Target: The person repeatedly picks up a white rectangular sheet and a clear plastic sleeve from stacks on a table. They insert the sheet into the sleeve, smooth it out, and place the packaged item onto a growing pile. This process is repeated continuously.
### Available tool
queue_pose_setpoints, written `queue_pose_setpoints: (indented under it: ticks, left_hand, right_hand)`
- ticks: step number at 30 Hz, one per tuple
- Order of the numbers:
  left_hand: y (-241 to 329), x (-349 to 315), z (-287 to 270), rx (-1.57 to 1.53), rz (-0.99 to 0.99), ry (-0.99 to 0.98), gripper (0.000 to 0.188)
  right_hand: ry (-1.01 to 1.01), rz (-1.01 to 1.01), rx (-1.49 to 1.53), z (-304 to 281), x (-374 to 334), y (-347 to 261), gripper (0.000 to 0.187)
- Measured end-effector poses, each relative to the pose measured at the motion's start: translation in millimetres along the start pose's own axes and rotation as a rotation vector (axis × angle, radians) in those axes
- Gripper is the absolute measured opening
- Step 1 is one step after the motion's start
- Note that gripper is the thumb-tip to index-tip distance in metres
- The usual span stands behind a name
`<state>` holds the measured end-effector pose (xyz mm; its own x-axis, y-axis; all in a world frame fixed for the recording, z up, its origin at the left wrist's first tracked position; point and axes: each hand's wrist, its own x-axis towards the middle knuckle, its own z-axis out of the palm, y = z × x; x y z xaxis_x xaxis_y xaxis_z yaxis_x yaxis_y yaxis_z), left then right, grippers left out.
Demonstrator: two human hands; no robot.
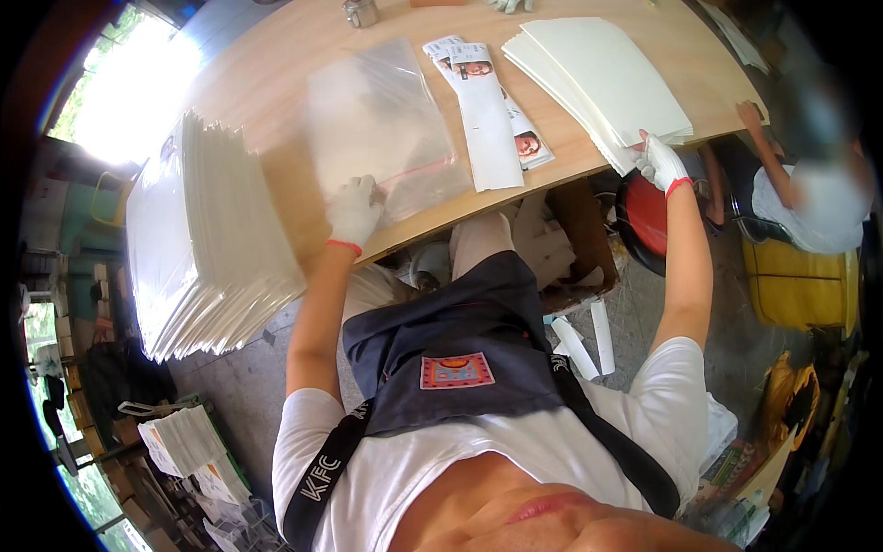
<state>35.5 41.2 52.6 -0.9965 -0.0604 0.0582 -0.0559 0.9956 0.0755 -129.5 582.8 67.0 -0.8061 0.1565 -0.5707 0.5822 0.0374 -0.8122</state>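
Note:
My left hand (355, 212), in a white glove with a red cuff, rests at the near edge of a pile of clear plastic bags (382, 120). Its fingers are curled in on the top bag; the fingertips are partly hidden. At the right, my gloved right hand (662, 166) pinches the near corner of a stack of white sheets (602, 78), thumb on top. How many sheets it grips is hidden. Between the two piles lie printed paper strips (487, 120) with pictures, some turned to their white side.
A tall stack of plastic-wrapped white sheets (207, 239) stands at the table's left end. A metal cup (361, 12) and a glove (509, 5) lie at the far edge. Another person (809, 193) sits at the right by a red stool (647, 213). Paper scraps (589, 345) litter the floor.

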Motion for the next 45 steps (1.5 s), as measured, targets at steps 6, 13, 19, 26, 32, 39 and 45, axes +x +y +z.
queue_pose_setpoints:
  ticks: [6, 13, 19, 26, 32, 39, 45]
  left_hand:
    - [0, -12, 4, 0.006, 0.072, 0.019, 0.026]
    - [-23, -13, 3, -0.25, -0.076, 0.099, 0.024]
    - [-33, -21, -3, -0.383, -0.103, 0.083, 0.032]
    - [-35, -20, 7, -0.413, -0.13, 0.09, 0.032]
    - [-33, -32, 8, -0.377, -0.036, 0.202, 0.026]
    - [-40, -31, 15, -0.585, -0.15, 0.249, 0.031]
    - [-53, -29, 17, -0.834, -0.07, 0.252, 0.046]
  right_hand:
    - [0.169, -0.202, 0.449, -10, 26, -17, 0.041]
    - [0.032, -0.375, 0.592, 22, 20, -50, 0.019]
    - [-0.149, -0.557, 0.581, 37, -93, 4, 0.037]
    - [-0.669, -0.097, 0.517, 51, -169, 87, 0.043]
    - [-0.43, -0.057, 0.511, 87, -204, 96, 0.041]
    - [-0.432, -0.124, 0.6, 114, -206, 136, 0.044]
    - [-0.485, -0.069, 0.656, 149, -224, 150, 0.043]
